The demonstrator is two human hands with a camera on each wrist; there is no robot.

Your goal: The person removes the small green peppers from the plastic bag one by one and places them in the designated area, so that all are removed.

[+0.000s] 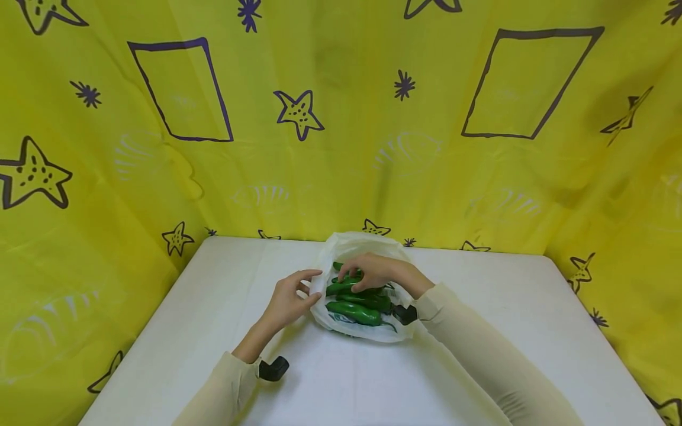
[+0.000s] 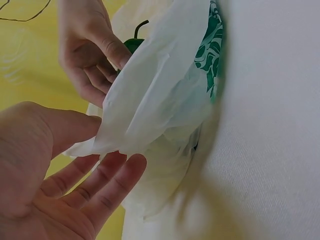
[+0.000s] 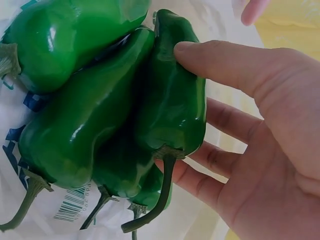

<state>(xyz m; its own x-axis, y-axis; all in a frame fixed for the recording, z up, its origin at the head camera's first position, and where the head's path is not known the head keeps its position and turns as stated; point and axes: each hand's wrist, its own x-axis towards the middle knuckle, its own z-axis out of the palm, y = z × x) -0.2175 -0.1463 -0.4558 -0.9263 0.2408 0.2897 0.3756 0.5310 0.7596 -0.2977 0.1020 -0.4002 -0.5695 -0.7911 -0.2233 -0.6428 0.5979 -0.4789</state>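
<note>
A white plastic bag [image 1: 367,239] with green print lies with its mouth spread wide, and several glossy green peppers [image 1: 356,312] are inside it. My right hand [image 1: 375,270] reaches into the bag. In the right wrist view, its thumb presses one side of a dark green pepper [image 3: 172,100] with a long curved stem while the fingers wrap behind it. My left hand [image 1: 288,300] is at the bag's left rim, thumb and fingers apart. Its thumb tip meets the plastic edge in the left wrist view, and the other fingertips lie loosely against the bag [image 2: 150,100].
The bag rests on a white table [image 1: 256,266], toward its far edge. A yellow curtain [image 1: 341,183] with starfish drawings encloses the back and sides. Black wrist cameras sit on both wrists, the right one [image 1: 405,314] close over the bag's right side.
</note>
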